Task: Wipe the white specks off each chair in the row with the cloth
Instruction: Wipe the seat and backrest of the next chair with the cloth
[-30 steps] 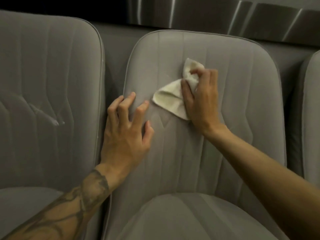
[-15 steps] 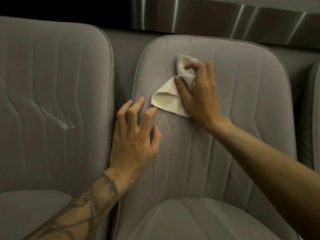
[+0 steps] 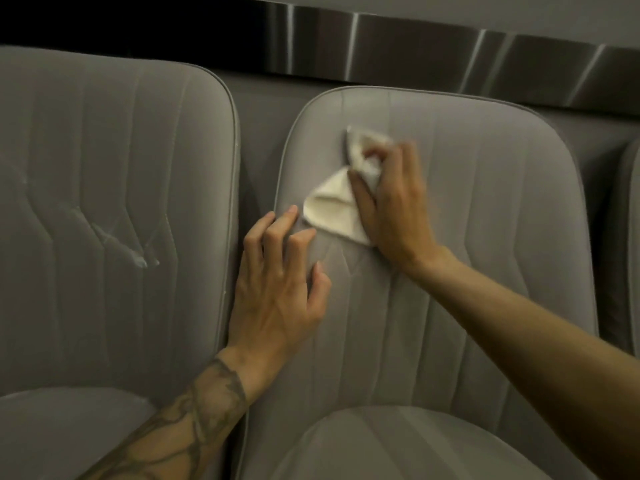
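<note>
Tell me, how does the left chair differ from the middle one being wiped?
The left chair bears bright white smears at its centre seams; the middle chair shows only a faint mark below the cloth. No hand touches the left chair; on the middle chair the right hand holds the cloth and the left hand rests. Both are grey, padded, seam-stitched.

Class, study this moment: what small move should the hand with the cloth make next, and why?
Probably a short stroke downward. The right hand grips the cloth against the middle chair, and faint pale flecks seem to show at the seam just below it. The left hand rests on that backrest's left side.
</note>
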